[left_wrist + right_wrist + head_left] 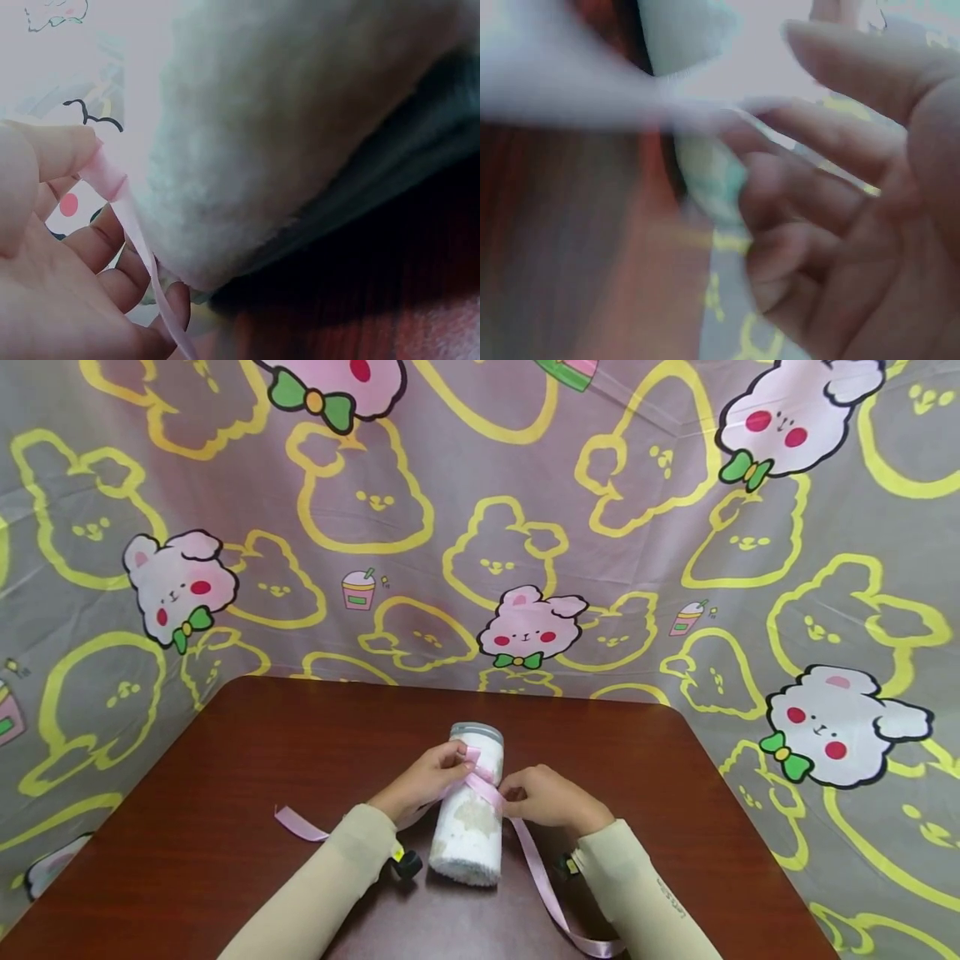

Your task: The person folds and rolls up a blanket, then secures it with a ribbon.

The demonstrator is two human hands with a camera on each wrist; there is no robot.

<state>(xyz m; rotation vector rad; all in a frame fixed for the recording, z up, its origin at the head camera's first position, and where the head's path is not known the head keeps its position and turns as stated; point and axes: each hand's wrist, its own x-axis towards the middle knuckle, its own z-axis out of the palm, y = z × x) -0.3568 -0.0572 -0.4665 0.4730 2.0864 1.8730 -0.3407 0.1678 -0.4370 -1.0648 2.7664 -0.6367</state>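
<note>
A rolled white towel with grey-beige patches lies lengthwise on the table, its greyish end away from me. Around its middle goes a pink ribbon, crossed on top. My left hand pinches a short piece of that ribbon between thumb and forefinger; in the left wrist view the ribbon runs down past the other fingers. At the towel's right side is my right hand, forefinger against the ribbon. The right wrist view, blurred, shows the right thumb apart from the fingers.
One ribbon tail trails toward me on the right, under the right forearm; another end lies left of the left sleeve. The dark red-brown table meets a patterned cloth backdrop at its back and sides.
</note>
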